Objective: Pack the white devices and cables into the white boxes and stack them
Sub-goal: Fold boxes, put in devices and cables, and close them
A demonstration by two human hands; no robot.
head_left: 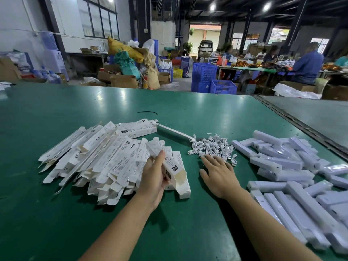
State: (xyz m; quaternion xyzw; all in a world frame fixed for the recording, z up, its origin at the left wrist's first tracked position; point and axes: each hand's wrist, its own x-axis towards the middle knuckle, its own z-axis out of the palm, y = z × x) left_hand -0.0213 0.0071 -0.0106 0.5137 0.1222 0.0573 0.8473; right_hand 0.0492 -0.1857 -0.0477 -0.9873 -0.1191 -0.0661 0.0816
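Looks barely started: loose heaps of flattened white cardboard boxes point(98, 157), tangled white cables point(212, 146) and white bar-shaped devices point(282, 166) on the green tabletop point(56, 110), no stack spotted. Holding one opened box point(170, 166) in the left grip point(152, 178), reaching the right grip point(219, 174), flat and wide, at the cables' near edge.

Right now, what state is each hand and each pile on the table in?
Left hand: grips one white box.
That white box: erected, near end open.
Right hand: fingers straight and spread, at the near edge of the cables, holding nothing.
Cables: loose tangled heap, unpacked.
Box pile: mostly flat, fanned out, unfilled.
Devices: loose heap, unpacked.
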